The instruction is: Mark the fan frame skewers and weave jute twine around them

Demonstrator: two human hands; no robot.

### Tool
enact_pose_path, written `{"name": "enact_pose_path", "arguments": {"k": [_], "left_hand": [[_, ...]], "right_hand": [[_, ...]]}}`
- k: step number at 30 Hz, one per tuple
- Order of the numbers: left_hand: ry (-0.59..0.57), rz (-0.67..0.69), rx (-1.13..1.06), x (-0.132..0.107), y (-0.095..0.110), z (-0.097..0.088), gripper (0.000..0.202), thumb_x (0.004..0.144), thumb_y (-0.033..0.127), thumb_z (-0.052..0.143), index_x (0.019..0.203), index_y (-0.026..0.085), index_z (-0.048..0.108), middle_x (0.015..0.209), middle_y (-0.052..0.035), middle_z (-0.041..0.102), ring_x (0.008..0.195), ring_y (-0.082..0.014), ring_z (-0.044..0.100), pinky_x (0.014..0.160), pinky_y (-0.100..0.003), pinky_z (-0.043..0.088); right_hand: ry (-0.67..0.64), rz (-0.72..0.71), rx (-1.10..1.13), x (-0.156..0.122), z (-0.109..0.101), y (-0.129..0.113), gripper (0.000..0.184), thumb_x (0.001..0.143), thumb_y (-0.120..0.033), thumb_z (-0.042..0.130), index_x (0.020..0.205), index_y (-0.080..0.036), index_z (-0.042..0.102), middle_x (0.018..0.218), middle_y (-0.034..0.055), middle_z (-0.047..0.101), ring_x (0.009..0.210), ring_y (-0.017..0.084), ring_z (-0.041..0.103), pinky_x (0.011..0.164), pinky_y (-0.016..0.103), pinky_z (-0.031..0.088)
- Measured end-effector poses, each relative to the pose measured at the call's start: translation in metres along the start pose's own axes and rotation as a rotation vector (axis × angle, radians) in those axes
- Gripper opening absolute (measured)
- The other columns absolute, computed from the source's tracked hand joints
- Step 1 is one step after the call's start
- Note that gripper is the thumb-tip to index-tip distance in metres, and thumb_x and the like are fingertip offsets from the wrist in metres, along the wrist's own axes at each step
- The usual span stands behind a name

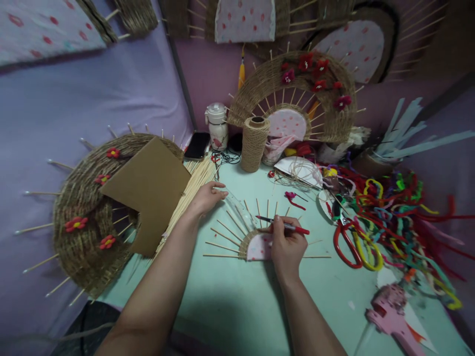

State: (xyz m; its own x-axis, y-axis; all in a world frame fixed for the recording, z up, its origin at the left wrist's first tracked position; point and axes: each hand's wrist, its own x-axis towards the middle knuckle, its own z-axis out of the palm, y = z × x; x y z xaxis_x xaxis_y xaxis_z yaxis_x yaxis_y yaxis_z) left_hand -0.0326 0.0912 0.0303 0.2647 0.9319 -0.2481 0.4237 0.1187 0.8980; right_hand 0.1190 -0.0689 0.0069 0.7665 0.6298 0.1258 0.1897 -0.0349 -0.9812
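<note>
In the head view, a small half-round fan frame (243,243) lies on the table, with thin wooden sticks spreading from its woven twine edge and a dotted cloth centre. My left hand (210,198) is closed on the far end of a clear ruler (239,207), which slants down to the frame. Between the fingers of my right hand (288,247) is a red pen (300,229), its tip pointing left over the ruler's lower part. Whether the tip touches anything I cannot tell. That hand covers the frame's right side.
A twine spool (254,146), white bottle (217,126) and phone (197,146) stand or lie behind. Left are a big woven fan (85,198), cardboard (148,183) and wooden sticks (196,180). Right are scissors (349,242), coloured pipe cleaners (401,212) and a pink glue gun (389,309).
</note>
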Motion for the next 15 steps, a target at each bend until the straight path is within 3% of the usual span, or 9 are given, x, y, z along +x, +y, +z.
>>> {"name": "enact_pose_path", "arguments": {"k": [5, 15], "left_hand": [[-0.008, 0.042, 0.098, 0.007, 0.008, 0.012, 0.031, 0.071, 0.023, 0.066, 0.100, 0.014, 0.060, 0.059, 0.0033, 0.056, 0.057, -0.0118, 0.052, 0.056, -0.025, 0.036], [-0.048, 0.087, 0.214, 0.009, -0.009, 0.027, 0.028, 0.070, 0.024, 0.066, 0.096, 0.015, 0.064, 0.058, 0.0047, 0.054, 0.055, -0.0113, 0.049, 0.055, -0.025, 0.036]], "right_hand": [[0.099, 0.053, 0.101, 0.004, -0.004, -0.001, 0.034, 0.083, -0.051, 0.058, 0.075, -0.018, 0.053, 0.057, -0.0026, 0.056, 0.049, 0.012, 0.051, 0.051, 0.024, 0.042], [0.023, 0.034, -0.006, 0.007, -0.003, 0.008, 0.031, 0.084, -0.044, 0.055, 0.065, -0.019, 0.051, 0.055, -0.0047, 0.049, 0.051, 0.011, 0.046, 0.054, 0.024, 0.039]]}}
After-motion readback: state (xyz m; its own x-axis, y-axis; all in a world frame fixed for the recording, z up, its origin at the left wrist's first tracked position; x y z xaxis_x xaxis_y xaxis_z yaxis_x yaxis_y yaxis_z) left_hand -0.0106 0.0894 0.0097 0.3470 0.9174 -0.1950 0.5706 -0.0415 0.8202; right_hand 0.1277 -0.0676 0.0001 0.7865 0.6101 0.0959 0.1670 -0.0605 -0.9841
